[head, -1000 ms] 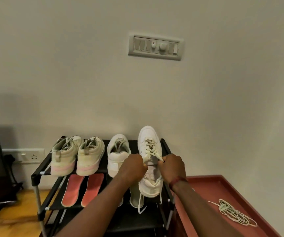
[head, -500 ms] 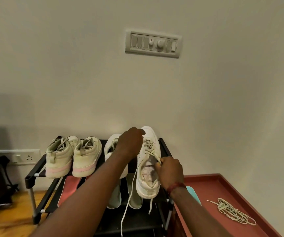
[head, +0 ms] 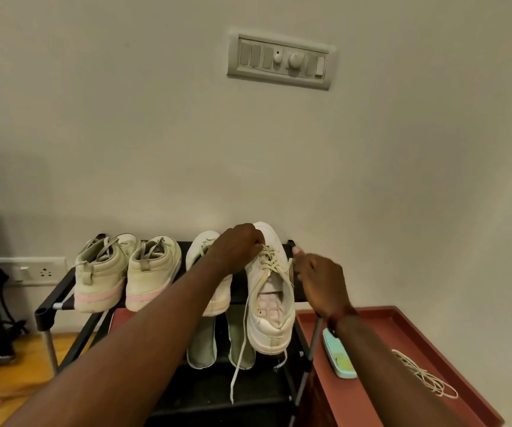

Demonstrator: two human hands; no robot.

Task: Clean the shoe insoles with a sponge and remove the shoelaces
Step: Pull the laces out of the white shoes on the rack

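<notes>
A white sneaker (head: 271,303) stands heel-toward-me on the top shelf of a black shoe rack (head: 44,314). My left hand (head: 237,246) grips its shoelace (head: 267,260) at the crossings near the toe. To the shoe's right, my right hand (head: 319,280) has its fingers curled and seems to pinch a lace end at the top eyelets. One loose lace end hangs down past the lower shelf. Two greenish insoles (head: 202,343) lie on that shelf. A teal sponge (head: 339,357) lies on the red surface (head: 381,322) at right, partly behind my forearm.
A second white shoe (head: 200,257) and two pink-soled shoes (head: 100,272) share the top shelf. A red insole (head: 119,318) shows below them. A pile of removed laces (head: 424,374) lies on the red surface. The wall stands close behind the rack, with a socket (head: 33,271) at left.
My left hand went from the shoe's collar up to the laces near the toe. My right hand slid out to the right of the shoe. A lace end now hangs loose.
</notes>
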